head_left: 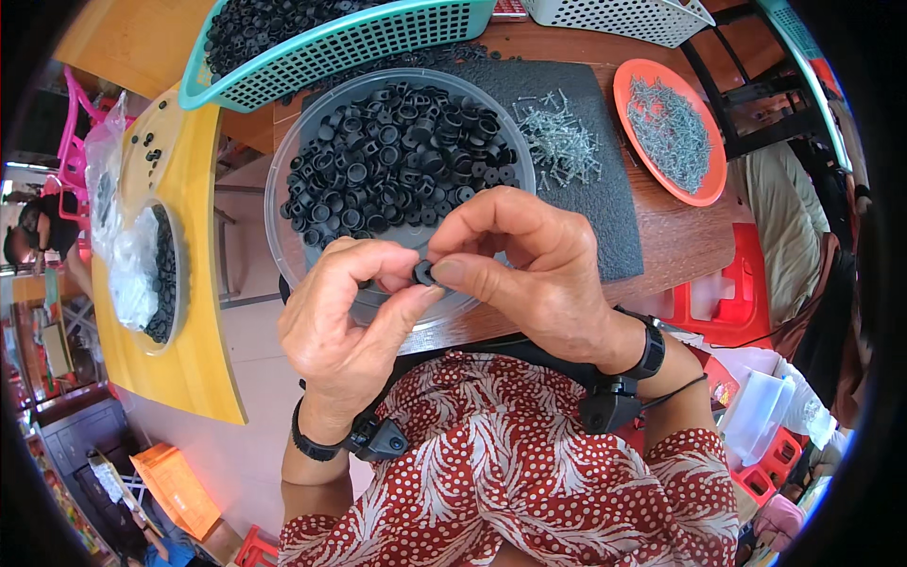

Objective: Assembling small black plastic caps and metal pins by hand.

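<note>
both hands meet just above the near rim of a clear round tray (pixel 283 241). left hand (pixel 345 317) is curled, thumb and forefinger closed toward a small black cap (pixel 425 273); right hand (pixel 529 269) pinches the same cap between thumb and forefinger, so the part is clamped from both sides, held over the tray's front edge. black wristbands with small black devices sit on both wrists. clear tray holds a heap of like black caps, piled toward its far half. behind it, a teal mesh basket (pixel 378 42) carries more black caps. right of the tray, a dark mat (pixel 605 208) bears a loose cluster of small metal screws (pixel 559 142). further right, an orange plate (pixel 704 184) holds more screws. white mesh basket (pixel 624 19) stands at the far edge.
</note>
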`<action>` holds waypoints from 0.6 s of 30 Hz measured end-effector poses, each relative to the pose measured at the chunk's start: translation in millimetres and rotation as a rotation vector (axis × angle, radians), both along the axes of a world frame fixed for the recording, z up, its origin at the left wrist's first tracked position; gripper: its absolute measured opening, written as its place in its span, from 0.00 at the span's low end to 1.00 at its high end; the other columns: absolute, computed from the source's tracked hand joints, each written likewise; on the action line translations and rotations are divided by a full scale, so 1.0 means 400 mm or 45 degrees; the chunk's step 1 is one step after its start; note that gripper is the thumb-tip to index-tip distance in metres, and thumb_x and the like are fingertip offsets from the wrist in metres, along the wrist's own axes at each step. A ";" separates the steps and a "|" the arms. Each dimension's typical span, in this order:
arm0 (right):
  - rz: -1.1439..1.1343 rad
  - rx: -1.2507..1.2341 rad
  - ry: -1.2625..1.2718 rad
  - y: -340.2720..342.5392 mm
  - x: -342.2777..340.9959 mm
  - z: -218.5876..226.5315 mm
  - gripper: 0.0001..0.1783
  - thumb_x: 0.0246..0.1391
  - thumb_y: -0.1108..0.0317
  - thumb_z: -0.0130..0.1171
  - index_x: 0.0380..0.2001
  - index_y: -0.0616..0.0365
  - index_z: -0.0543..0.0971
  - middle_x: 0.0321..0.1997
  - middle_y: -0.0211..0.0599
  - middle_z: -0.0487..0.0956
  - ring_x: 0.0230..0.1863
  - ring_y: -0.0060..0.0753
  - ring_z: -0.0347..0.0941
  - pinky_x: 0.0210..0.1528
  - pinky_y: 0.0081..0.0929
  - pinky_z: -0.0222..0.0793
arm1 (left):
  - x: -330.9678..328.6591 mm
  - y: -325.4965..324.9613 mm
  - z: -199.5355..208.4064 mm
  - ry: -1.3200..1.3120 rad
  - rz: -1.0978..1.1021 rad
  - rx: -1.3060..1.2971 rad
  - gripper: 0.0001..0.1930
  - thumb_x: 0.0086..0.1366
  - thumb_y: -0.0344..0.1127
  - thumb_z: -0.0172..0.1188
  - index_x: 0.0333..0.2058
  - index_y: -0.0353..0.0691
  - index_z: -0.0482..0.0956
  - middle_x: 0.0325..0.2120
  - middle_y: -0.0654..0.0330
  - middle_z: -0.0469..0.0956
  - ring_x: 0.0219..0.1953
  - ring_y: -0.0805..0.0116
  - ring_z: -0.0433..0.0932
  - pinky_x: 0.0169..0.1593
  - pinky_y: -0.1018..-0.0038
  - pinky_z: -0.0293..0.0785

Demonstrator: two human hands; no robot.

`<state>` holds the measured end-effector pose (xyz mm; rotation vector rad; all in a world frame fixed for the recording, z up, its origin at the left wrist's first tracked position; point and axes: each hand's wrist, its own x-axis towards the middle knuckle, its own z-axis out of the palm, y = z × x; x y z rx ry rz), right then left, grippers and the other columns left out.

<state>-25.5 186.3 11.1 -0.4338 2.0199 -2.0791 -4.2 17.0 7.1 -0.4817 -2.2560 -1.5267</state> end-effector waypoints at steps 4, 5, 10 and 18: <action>-0.078 -0.114 -0.030 -0.015 0.000 -0.008 0.07 0.46 0.78 0.60 0.31 0.63 0.75 0.27 0.29 0.76 0.28 0.15 0.70 0.30 0.15 0.67 | -0.001 0.003 -0.010 -0.102 -0.013 0.247 0.15 0.43 0.20 0.68 0.32 0.31 0.75 0.24 0.59 0.74 0.24 0.75 0.71 0.28 0.80 0.68; -0.088 -0.128 -0.052 -0.017 0.000 -0.009 0.07 0.46 0.78 0.60 0.30 0.63 0.75 0.27 0.29 0.76 0.28 0.15 0.70 0.30 0.15 0.67 | -0.001 0.003 -0.010 -0.123 -0.009 0.267 0.15 0.43 0.20 0.68 0.32 0.31 0.75 0.24 0.59 0.74 0.25 0.75 0.72 0.29 0.81 0.68; -0.092 -0.191 -0.145 -0.015 -0.007 -0.015 0.06 0.46 0.77 0.60 0.30 0.63 0.75 0.28 0.29 0.75 0.29 0.15 0.70 0.31 0.15 0.67 | 0.003 0.001 -0.009 -0.161 -0.038 0.188 0.16 0.44 0.20 0.67 0.34 0.30 0.76 0.27 0.59 0.75 0.26 0.76 0.72 0.30 0.82 0.69; -0.070 -0.268 -0.166 -0.008 -0.010 -0.013 0.07 0.47 0.78 0.58 0.31 0.63 0.74 0.27 0.28 0.74 0.28 0.14 0.69 0.29 0.14 0.67 | 0.015 0.005 -0.001 -0.626 -0.119 0.730 0.12 0.52 0.19 0.62 0.37 0.29 0.75 0.30 0.59 0.76 0.29 0.77 0.75 0.33 0.84 0.72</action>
